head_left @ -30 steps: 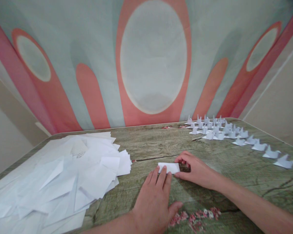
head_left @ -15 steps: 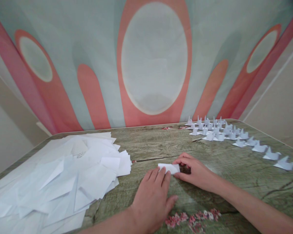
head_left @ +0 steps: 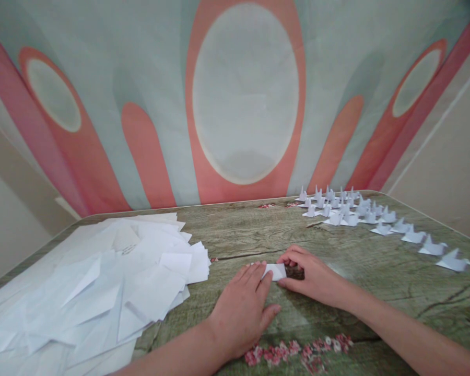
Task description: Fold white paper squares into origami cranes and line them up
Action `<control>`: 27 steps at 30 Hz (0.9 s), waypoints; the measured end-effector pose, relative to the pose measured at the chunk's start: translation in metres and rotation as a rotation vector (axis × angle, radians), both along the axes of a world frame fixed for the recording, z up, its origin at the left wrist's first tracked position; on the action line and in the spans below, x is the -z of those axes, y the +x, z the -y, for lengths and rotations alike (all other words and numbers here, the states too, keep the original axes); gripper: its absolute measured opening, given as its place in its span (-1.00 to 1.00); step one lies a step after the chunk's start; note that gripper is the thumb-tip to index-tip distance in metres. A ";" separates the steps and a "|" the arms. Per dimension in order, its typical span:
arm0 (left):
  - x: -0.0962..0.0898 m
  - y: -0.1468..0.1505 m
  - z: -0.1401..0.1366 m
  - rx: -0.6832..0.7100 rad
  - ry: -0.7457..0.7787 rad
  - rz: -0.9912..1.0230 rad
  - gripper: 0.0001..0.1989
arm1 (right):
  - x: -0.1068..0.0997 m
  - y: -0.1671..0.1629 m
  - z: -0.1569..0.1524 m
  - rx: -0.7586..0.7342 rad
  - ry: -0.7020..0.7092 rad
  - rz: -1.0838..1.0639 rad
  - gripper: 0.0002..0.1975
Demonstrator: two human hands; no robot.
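A small white folded paper [head_left: 276, 271] lies on the table in front of me. My left hand [head_left: 245, 305] presses flat over its left part, fingers stretched out and thumb apart, hiding that end. At the paper's right edge is my right hand [head_left: 307, 271], its curled fingers at the upper corner and its thumb at the lower one, steadying it between them. Left of both hands spreads a large heap of loose white paper sheets [head_left: 152, 292]. Several folded white paper cranes [head_left: 452, 260] stand at the right, in rows running to the back.
The wood-patterned table [head_left: 235, 230] has printed pink blossoms [head_left: 282, 352] near its front. Behind it rises a pink, red and grey-green backdrop [head_left: 245, 193] with oval shapes. The paper heap reaches the table's left side.
My left hand has slid slightly forward over the folded paper and covers more of its left end. My right hand stays at the right edge. The view has shifted a little.
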State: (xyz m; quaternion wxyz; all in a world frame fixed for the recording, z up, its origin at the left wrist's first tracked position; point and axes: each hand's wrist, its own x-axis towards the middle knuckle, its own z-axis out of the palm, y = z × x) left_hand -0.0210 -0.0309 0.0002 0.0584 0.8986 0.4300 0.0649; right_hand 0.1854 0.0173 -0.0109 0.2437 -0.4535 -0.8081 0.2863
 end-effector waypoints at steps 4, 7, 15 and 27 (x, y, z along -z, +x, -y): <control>0.004 -0.001 0.001 -0.012 0.026 0.005 -0.48 | 0.000 0.002 -0.001 0.003 -0.015 0.011 -0.79; 0.005 -0.001 0.001 -0.023 0.029 0.004 -0.50 | 0.000 0.001 -0.002 0.017 -0.015 0.023 -0.79; 0.005 0.000 0.002 -0.047 0.033 0.003 -0.51 | 0.002 0.003 -0.002 0.023 -0.027 0.014 -0.73; -0.001 -0.008 -0.014 -0.040 0.038 0.105 -0.72 | 0.000 0.000 0.000 0.014 -0.007 0.000 -0.79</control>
